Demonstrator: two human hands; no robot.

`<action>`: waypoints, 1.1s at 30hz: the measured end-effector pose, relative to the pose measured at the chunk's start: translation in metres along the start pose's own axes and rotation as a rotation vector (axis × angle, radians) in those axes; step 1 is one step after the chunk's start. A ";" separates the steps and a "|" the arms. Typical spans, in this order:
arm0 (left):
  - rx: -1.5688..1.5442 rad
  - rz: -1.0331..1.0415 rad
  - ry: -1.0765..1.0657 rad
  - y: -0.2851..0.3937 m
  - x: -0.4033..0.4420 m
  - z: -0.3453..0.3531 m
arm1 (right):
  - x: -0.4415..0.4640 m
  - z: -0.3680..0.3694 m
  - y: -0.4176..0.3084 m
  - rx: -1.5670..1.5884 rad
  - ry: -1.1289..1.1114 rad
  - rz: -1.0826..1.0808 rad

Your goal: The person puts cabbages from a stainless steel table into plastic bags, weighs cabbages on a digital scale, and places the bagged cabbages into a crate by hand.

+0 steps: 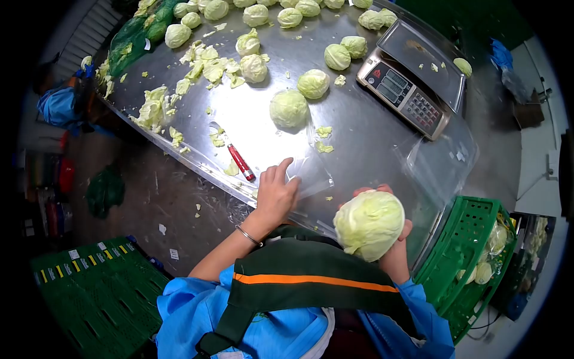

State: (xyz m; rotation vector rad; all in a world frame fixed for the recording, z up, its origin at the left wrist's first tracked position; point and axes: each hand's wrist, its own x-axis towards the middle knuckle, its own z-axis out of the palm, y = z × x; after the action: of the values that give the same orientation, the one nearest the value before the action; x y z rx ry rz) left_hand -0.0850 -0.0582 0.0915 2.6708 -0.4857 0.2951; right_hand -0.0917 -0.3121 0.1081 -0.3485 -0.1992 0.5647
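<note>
Fingers (270, 173) of left hand (276, 194) slightly spread and bent, over the table (371, 125), just beside a clear bag (320, 175); cannot tell whether touching it. To the right, one cabbage (369, 224) in right hand (406, 230), raised at the near edge of the table, apart from the left fingers. Right fingers curled round its far and right sides, palm hidden behind it.

Counted from the left: one person (60, 107) in blue, at the edge of view. One green net (128, 45) at the far left corner of the table. Loose leaves (212, 69) in a long scatter, too many to count. One knife (241, 163), red handle near the left fingers, blade pointing away. Two cabbages (253, 69) beside the leaves, one behind the other. Two more beyond the clear bag, close together. Another two touching, near one scale (403, 93). Further cabbages along the far edge, partly cut off; cannot tell the full number. One clear sheet (448, 155) beside the scale. Green crate (466, 230) at far right, one or two stacked, cannot tell; several cabbages inside, partly hidden.
</note>
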 end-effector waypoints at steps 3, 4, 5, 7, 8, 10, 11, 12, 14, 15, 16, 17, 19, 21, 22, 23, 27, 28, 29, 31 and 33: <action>0.075 -0.026 -0.075 0.001 -0.001 0.000 | 0.015 -0.008 0.013 -0.014 -0.069 0.184; 0.066 -0.013 -0.105 -0.005 -0.003 0.002 | 0.024 -0.012 0.018 -0.038 -0.116 0.237; 0.056 -0.001 -0.136 -0.011 -0.004 0.005 | 0.030 -0.013 0.025 -0.045 -0.094 0.300; -0.158 -0.022 -0.216 -0.022 -0.007 0.001 | 0.040 -0.018 0.037 0.021 -0.048 0.431; -0.260 -0.042 -0.261 -0.022 -0.006 -0.010 | 0.039 -0.027 0.045 -0.003 0.068 0.455; -0.386 -0.033 -0.327 -0.027 -0.003 -0.027 | 0.042 -0.039 0.058 -0.058 0.292 0.504; -0.385 -0.019 -0.339 -0.029 -0.001 -0.032 | 0.046 -0.041 0.060 -0.045 0.391 0.545; -0.386 -0.009 -0.355 -0.031 0.000 -0.036 | 0.050 -0.034 0.061 -0.027 0.493 0.588; -0.423 -0.026 -0.412 -0.030 0.001 -0.043 | 0.062 -0.015 0.071 -0.080 0.691 0.575; -0.426 -0.021 -0.383 -0.029 0.000 -0.039 | 0.066 -0.015 0.082 -0.072 0.713 0.509; -0.429 -0.016 -0.355 -0.027 -0.001 -0.035 | 0.068 -0.018 0.093 -0.064 0.735 0.442; -0.428 -0.009 -0.322 -0.026 -0.001 -0.031 | 0.073 -0.018 0.103 -0.058 0.751 0.372; -0.491 -0.128 -0.216 -0.032 -0.005 -0.019 | 0.080 0.006 0.114 -0.422 0.675 0.231; -0.547 -0.242 -0.092 -0.044 -0.008 -0.012 | 0.087 0.011 0.121 -0.968 0.517 0.117; -0.499 -0.270 -0.087 -0.049 -0.006 -0.018 | 0.092 -0.004 0.120 -1.499 0.454 -0.043; -0.495 -0.277 -0.117 -0.055 -0.009 -0.019 | 0.100 -0.007 0.122 -1.662 0.539 -0.075; -0.226 -0.188 0.056 -0.077 -0.029 -0.008 | 0.122 -0.044 0.129 -1.791 0.715 -0.089; -0.136 -0.217 0.181 -0.077 -0.032 -0.005 | 0.125 -0.054 0.130 -1.553 0.724 -0.022; -0.044 -0.245 0.302 -0.080 -0.034 -0.002 | 0.127 -0.061 0.131 -1.312 0.729 0.041; -0.272 -0.455 0.307 -0.095 -0.038 0.025 | 0.123 -0.067 0.132 -1.480 0.789 0.062; -0.637 -0.712 0.259 -0.105 -0.035 0.042 | 0.118 -0.077 0.134 -1.573 0.816 0.046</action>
State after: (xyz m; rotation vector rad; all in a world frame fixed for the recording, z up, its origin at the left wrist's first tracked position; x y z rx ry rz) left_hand -0.0724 0.0241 0.0074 1.9738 0.3983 0.2127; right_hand -0.0382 -0.1622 -0.0024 -2.0624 0.2098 0.1591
